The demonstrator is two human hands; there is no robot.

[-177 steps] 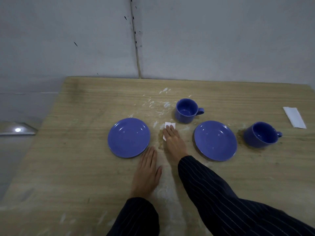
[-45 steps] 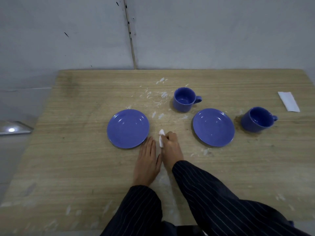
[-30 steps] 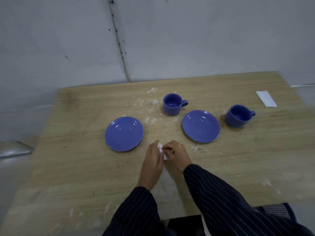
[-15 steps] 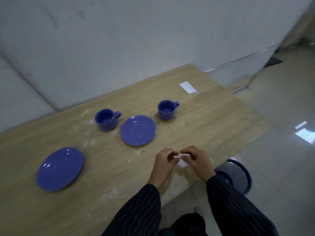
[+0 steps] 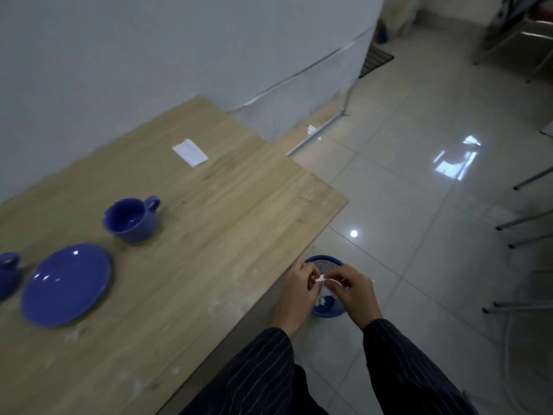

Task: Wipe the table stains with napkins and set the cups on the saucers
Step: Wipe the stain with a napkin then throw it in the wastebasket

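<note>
Napkin (image 5: 320, 279) pinched between left hand (image 5: 296, 290), right hand (image 5: 351, 290), above bin (image 5: 324, 262)

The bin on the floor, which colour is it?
Blue bin, seen in the head view.

**Both hands close together, fingers pinched**

The left hand (image 5: 296, 290) and the right hand (image 5: 351, 290) are held near each other, knuckles up. The fingers of both hands are curled and pinch inward, almost touching. Both forearms wear dark striped sleeves (image 5: 404, 366).
</note>
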